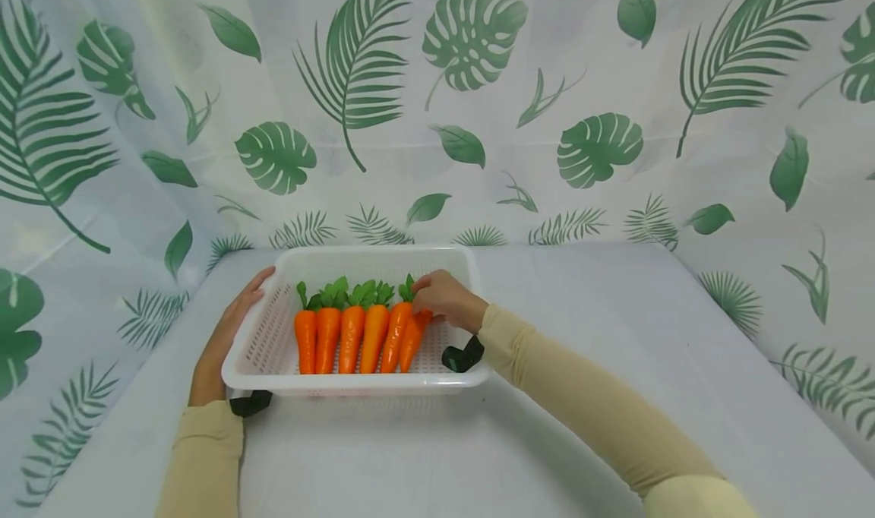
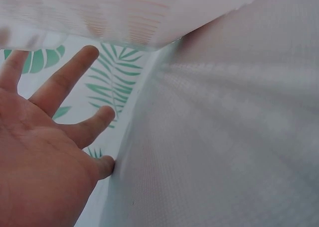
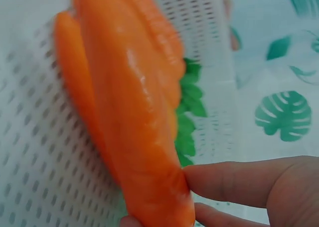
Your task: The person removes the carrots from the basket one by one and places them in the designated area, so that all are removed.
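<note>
A pale grey-white cloth-like tabletop (image 1: 349,457) fills the near part, where a beige fabric left sleeve (image 1: 203,465) lies at the left and a matching right sleeve (image 1: 581,404) slants in from the near right. Beyond, left of centre, is a rectangular white plastic basket with perforated walls (image 1: 362,382). Inside it, six long orange carrots with glossy skins (image 1: 352,339) lie side by side, tips toward the near rim. The bare left hand (image 1: 235,317) is spread wide along the basket's outer left side, its fingers straight. The bare right hand (image 1: 447,299) pinches the rightmost carrot (image 1: 413,342) near its thick far end. Green leafy tops (image 1: 369,293) show at the carrots' far ends. Farthest back hangs a white sheet printed with green leaves (image 1: 533,172)
</note>
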### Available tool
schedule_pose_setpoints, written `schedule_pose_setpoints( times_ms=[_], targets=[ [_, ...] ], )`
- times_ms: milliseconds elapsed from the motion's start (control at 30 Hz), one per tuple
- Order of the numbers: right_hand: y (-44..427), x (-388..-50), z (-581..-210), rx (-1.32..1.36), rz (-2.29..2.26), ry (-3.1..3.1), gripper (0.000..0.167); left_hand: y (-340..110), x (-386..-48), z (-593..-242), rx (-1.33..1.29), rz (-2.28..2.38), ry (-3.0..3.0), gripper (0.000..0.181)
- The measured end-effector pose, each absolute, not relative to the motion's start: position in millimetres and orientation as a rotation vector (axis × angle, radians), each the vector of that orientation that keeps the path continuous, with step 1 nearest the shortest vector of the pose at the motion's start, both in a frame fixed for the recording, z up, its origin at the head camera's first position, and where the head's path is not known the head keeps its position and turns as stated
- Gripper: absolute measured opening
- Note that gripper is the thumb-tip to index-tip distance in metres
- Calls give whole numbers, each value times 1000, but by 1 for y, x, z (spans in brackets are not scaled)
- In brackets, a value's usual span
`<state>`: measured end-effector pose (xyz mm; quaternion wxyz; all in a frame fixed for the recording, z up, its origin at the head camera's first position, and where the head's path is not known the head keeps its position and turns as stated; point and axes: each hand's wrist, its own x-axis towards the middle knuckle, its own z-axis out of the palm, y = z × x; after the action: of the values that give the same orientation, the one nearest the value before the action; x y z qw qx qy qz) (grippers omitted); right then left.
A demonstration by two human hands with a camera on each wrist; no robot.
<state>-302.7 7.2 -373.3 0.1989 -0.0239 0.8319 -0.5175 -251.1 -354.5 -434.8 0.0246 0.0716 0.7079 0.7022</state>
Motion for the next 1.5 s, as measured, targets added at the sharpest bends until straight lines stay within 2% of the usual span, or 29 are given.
schedule_pose_setpoints(
  times_ms=[767,1167,1500],
  targets=[
    [25,-298,-367,-358,-1661,2155,47,-354,-251,-433,190,2179,2176,57],
    [34,-286,-344,-489,-1723,2189,44,-354,-252,-434,174,2157,2198,57],
    [66,-280,-334,-440,-1865,2133,44,-356,-251,-436,191,2150,2214,58]
  ],
)
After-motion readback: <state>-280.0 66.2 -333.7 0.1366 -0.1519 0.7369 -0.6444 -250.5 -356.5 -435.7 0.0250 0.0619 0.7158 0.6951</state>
